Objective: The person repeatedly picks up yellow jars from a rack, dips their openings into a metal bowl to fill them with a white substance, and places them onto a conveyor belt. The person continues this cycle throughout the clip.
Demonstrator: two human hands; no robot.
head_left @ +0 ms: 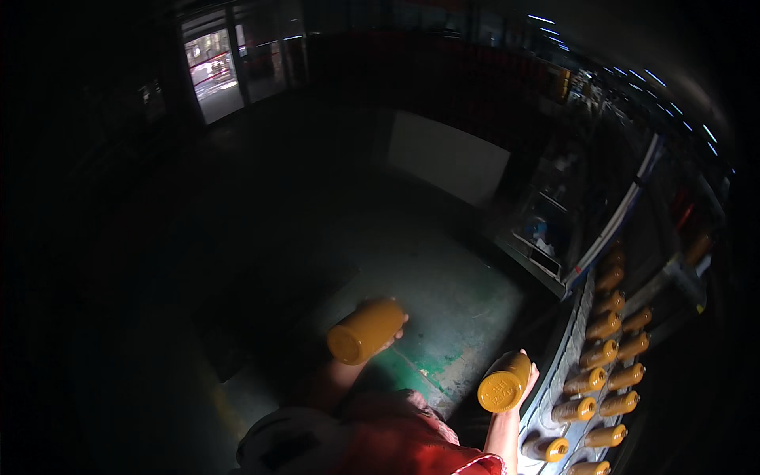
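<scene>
Right hand wrapped round amber bottle, base embossed, just beside left edge of conveyor. Left hand gripping 2nd bottle, base marks indistinct, well apart from edge. Similar bottles in 2 rows along conveyor.

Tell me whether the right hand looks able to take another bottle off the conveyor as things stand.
Probably not: the right hand is close to the bottles on the conveyor, with nothing visible in between, but its grip seems taken up by the yellow-orange bottle it holds.
</scene>
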